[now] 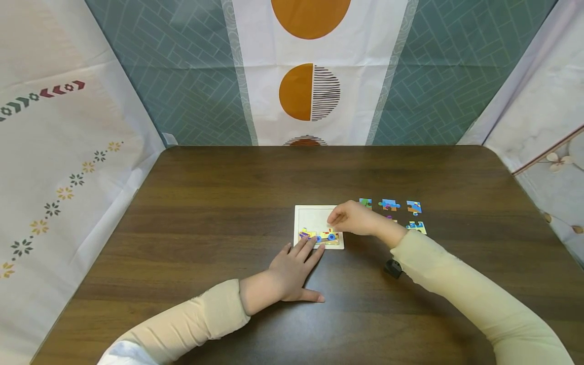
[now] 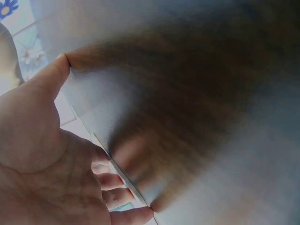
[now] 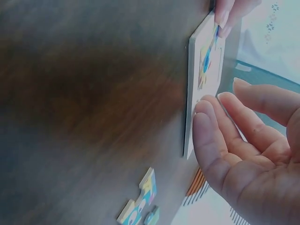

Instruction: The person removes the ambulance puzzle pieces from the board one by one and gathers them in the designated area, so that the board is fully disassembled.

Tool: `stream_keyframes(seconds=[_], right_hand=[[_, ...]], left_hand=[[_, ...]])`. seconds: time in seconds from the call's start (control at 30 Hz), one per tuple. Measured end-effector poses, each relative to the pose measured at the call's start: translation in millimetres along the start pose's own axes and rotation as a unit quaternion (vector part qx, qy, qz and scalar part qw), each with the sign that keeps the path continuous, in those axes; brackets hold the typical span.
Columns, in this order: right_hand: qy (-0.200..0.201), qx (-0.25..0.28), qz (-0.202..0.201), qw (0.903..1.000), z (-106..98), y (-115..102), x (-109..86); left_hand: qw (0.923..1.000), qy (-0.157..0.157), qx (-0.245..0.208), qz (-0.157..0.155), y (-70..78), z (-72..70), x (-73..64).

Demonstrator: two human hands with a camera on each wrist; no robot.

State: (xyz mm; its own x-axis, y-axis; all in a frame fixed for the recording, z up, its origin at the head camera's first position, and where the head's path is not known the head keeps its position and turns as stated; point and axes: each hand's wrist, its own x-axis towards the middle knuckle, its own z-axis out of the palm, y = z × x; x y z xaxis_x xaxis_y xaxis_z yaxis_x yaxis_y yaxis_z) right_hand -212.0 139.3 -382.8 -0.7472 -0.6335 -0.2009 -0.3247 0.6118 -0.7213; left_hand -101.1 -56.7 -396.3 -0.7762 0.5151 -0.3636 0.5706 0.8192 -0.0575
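Note:
A white puzzle tray (image 1: 315, 214) lies on the table with joined puzzle pieces (image 1: 331, 236) along its near side. The left hand (image 1: 292, 271) spreads its fingers, its fingertips resting on the tray's near edge and the pieces there; the thumb lies out on the table. Over the right side of the tray hovers the right hand (image 1: 358, 219), loosely bent. In the right wrist view its thumb stands apart from the fingers, and nothing shows between them. That hand and forearm partly cover the tray's right edge and some loose pieces.
Several loose puzzle pieces lie right of the tray, among them a blue one (image 1: 389, 204), an orange-and-blue one (image 1: 414, 207) and one partly beneath the right sleeve (image 1: 416, 227). A black device (image 1: 393, 268) sits at the right wrist. Patterned cloths surround the brown table (image 1: 219, 192).

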Motion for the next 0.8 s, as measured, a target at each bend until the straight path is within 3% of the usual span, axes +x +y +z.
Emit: stream_keyframes(seconds=[0.57,0.8], right_hand=[[0.011,-0.064,-0.006,0.9979,3.2,-5.1,5.1],[0.008,-0.065,0.009,0.9978,4.3,-4.3,8.5]], left_hand=[[1.0000,-0.006,-0.005,0.002,0.1,-1.7,0.4],[0.9998,-0.007,-0.017,0.003,-0.2,-2.1,0.5]])
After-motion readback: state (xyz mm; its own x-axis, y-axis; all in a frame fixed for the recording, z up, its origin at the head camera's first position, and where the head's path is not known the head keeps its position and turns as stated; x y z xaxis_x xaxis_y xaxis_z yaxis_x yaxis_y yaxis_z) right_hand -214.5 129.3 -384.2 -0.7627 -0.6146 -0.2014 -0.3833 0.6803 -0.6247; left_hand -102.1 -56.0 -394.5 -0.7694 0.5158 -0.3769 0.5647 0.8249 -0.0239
